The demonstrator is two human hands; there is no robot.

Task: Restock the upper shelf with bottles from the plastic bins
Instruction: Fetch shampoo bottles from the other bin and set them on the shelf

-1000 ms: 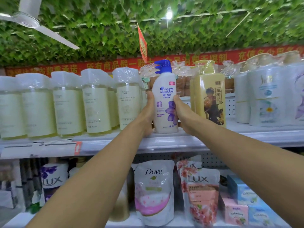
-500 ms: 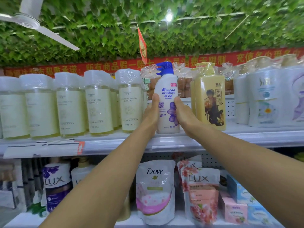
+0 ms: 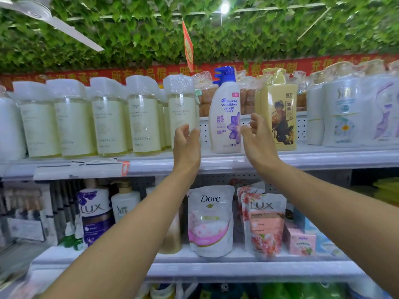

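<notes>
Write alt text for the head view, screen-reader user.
Both hands, left and right, hover open on either side of a white Head & Shoulders bottle standing upright on the upper shelf, between pale wrapped bottles and a yellow bottle. Refill pouches sit on the shelf below.

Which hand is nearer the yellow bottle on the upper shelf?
Right. The right hand overlaps the yellow bottle's left edge; the left hand is beyond the Head & Shoulders bottle.
</notes>
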